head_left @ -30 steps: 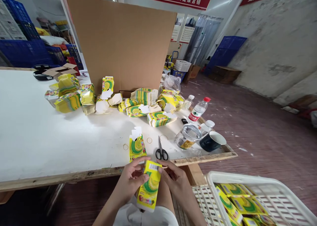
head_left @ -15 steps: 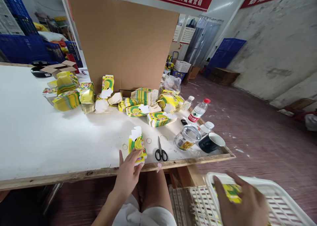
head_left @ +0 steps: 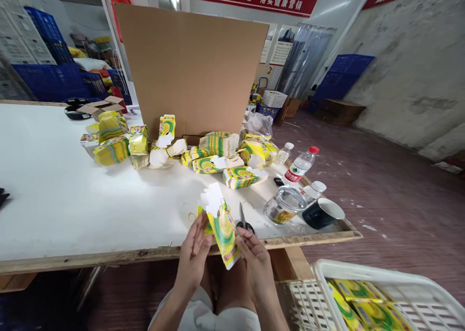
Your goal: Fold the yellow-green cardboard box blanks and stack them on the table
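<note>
Carton point(head_left: 224, 229), yellow and green with white end flaps, is off the table, tilted between both hands just past the front edge. Flaps point up and away; printed face shows. Right hand point(head_left: 256, 258) pinches its right edge, thumb and fingers pressed together on the board. Left hand point(head_left: 194, 253) is spread beside the left edge, thumb apart from fairly straight fingers; can't tell if it touches. Second carton point(head_left: 209, 229) lies on the white table point(head_left: 54, 210) behind, mostly covered by left hand and the held one. Scissors point(head_left: 242, 220) on the table just past the right hand, handles partly hidden by it. To their right: clear jar point(head_left: 285, 206), then dark mug point(head_left: 319, 215) near the corner. Red-capped bottle point(head_left: 301, 165) stands behind those. Carton stacks point(head_left: 220, 143), same print, lie farther back in front of a big upright cardboard panel point(head_left: 196, 69). White basket point(head_left: 363, 269) sits lower right, beside the table, cut off by frame. Yellow boxes point(head_left: 378, 314) lie inside it.
</note>
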A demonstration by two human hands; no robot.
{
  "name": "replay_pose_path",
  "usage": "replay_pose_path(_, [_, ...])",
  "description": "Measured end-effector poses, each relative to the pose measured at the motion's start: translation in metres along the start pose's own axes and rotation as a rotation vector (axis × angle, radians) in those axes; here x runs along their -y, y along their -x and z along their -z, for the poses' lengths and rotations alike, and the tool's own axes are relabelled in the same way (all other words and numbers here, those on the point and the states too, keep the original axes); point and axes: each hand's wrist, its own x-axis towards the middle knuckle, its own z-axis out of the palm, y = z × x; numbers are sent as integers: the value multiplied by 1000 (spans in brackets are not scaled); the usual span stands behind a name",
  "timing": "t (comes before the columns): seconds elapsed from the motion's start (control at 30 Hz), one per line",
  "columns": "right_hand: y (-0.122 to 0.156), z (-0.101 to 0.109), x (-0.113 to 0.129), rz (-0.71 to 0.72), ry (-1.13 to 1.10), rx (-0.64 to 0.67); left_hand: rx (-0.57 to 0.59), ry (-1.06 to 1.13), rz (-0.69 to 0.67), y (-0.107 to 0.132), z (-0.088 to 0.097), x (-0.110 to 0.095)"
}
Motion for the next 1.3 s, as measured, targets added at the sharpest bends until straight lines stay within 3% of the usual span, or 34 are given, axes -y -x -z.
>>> replay_pose_path(0.1, [20, -1, 3, -155, -211, 77, 200, 300, 253, 5, -9, -6])
replay_pose_path(0.2, [32, -4, 2, -177, -247, 121, 302, 390, 336, 9, -11, -12])
replay_pose_path(0.33, [35, -4, 0, -50, -107, 118, 300, 330, 301, 11, -8, -15])
replay_pose_path(0.5, [39, -2, 1, 87, 183, 106, 203, 249, 247, 11, -13, -16])
replay_pose_path(0.73, [41, 3, 3, 219, 356, 9, 132, -16, 158, 11, -10, -17])
replay_pose_path(0.83, [37, 7, 9, 284, 424, 28, 220, -73, 135, 11, -3, -24])
replay_pose_path(0.93, [33, 11, 20, 333, 350, 93, 363, -130, 148, 11, 2, -35])
replay_pose_path(1.07, [26, 18, 38, 239, 259, 272, 502, -67, 199, 12, 4, -47])
replay_pose_path(1.17, [21, 26, 50, 196, 249, 381, 551, -5, 295, 15, 5, -49])
replay_pose_path(1.3, [16, 32, 54, 265, 369, 380, 594, 18, 362, 17, 4, -49])
